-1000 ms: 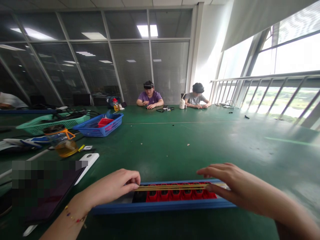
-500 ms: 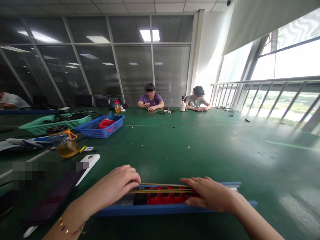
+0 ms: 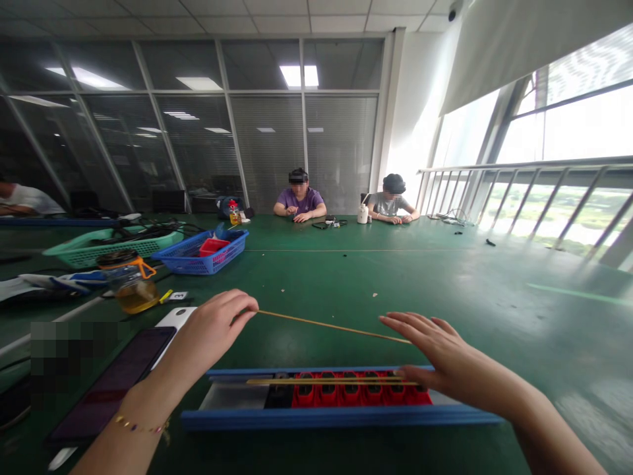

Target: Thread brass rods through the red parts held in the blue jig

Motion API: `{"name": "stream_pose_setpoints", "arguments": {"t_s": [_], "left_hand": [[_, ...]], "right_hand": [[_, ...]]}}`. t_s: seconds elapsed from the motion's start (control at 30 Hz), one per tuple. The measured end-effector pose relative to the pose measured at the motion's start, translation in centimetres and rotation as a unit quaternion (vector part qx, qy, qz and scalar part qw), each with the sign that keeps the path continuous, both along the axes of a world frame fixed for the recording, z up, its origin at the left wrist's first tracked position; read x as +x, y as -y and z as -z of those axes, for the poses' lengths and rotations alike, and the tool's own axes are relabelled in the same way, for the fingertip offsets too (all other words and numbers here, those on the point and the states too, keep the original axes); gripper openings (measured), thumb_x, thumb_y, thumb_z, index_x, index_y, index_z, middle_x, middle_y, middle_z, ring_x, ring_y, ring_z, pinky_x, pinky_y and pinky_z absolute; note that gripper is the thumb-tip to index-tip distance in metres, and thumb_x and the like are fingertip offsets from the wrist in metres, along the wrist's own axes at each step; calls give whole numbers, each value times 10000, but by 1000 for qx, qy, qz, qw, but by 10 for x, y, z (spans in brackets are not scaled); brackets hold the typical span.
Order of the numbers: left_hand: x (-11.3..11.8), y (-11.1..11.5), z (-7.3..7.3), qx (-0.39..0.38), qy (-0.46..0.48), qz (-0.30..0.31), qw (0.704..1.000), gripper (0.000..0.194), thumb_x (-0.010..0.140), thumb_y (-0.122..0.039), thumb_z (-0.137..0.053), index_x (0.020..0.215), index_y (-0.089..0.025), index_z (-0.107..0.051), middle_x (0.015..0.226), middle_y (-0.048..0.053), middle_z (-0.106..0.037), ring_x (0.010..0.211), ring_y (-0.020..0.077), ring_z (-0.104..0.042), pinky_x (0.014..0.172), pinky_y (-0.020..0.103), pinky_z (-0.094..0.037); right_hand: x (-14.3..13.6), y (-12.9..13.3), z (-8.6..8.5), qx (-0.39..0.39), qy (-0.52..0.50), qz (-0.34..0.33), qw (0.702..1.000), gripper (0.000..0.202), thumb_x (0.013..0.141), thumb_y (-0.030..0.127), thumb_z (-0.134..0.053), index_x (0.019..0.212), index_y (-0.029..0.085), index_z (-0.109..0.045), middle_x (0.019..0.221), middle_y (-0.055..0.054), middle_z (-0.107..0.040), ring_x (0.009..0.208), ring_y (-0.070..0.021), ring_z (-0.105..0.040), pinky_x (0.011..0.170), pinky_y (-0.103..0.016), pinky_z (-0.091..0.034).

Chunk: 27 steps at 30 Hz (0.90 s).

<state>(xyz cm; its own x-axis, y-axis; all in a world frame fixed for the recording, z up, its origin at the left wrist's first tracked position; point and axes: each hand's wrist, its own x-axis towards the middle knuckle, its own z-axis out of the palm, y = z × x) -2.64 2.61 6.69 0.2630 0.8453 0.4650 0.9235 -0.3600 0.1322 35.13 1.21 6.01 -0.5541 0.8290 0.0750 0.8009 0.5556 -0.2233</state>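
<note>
My left hand (image 3: pixel 225 323) pinches the left end of a thin wooden stick (image 3: pixel 326 324), which slants down to the right above the table. The stick's far end passes behind my right hand (image 3: pixel 440 353), whose fingers are stretched out and apart. Below my hands lies a long blue-edged channel (image 3: pixel 341 418) with a row of red holders (image 3: pixel 350 394) in it. More thin wooden sticks (image 3: pixel 321 381) rest lengthwise over the holders. The right thumb is close to their right ends; whether it touches them I cannot tell.
On the left lie a dark phone (image 3: pixel 113 382), a lidded jar of amber liquid (image 3: pixel 131 290), a blue basket (image 3: pixel 198 264) and a green basket (image 3: pixel 79 251). Two people (image 3: pixel 299 198) sit across the green table (image 3: pixel 306 277), with a white bottle (image 3: pixel 362 214) near one.
My left hand has risen up and left, lifting one stick away from the channel. My right hand has moved up and right, uncovering more of the red holders.
</note>
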Motion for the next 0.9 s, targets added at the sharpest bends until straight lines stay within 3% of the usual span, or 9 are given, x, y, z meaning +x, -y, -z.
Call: {"name": "stream_pose_setpoints", "arguments": {"t_s": [0.1,0.2,0.27,0.43,0.63,0.9], "left_hand": [[3,-15,9,-47,2,-3,999,179,817,-298,-411,815,-222,-573,873,5,-597,772,152,-545,672,244,-378],[11,-35,24,-114,1,17,993,152,784,-255,-442,763,-218,-588,809,-5,-605,701,135,-547,622,236,-367],[16,-51,36,-164,-5,29,986,137,752,-242,-475,724,-211,-605,778,3,-616,701,141,-556,613,235,-367],[22,-83,68,-292,-8,78,953,113,690,-245,-539,732,-204,-635,707,3,-637,671,145,-574,596,222,-388],[22,-90,98,-251,7,97,963,151,729,-285,-512,762,-201,-633,850,24,-607,777,151,-559,680,230,-398],[21,-85,101,-287,36,103,952,209,775,-336,-456,819,-195,-605,839,24,-601,751,147,-551,667,237,-405]], "right_hand": [[-7,6,-10,73,-14,-1,997,451,855,478,-417,1278,327,-376,1279,-66,-457,1162,-256,-406,967,-475,-270],[-20,11,-8,50,1,-43,998,233,883,361,-409,1020,268,-572,981,-45,-611,899,-199,-564,829,-355,-387],[-28,11,-1,17,23,-73,997,190,877,320,-422,917,251,-595,855,-22,-626,789,-181,-585,749,-315,-404],[-33,4,16,-1,35,-87,996,180,866,259,-416,892,232,-593,844,-22,-630,811,-183,-585,719,-288,-399],[-28,0,17,-24,20,-86,996,207,855,216,-419,902,228,-619,861,-25,-622,808,-168,-586,716,-251,-413],[-25,-8,19,-64,-15,-99,993,131,814,228,-501,842,205,-627,861,-15,-613,772,-149,-576,685,-226,-432]]}}
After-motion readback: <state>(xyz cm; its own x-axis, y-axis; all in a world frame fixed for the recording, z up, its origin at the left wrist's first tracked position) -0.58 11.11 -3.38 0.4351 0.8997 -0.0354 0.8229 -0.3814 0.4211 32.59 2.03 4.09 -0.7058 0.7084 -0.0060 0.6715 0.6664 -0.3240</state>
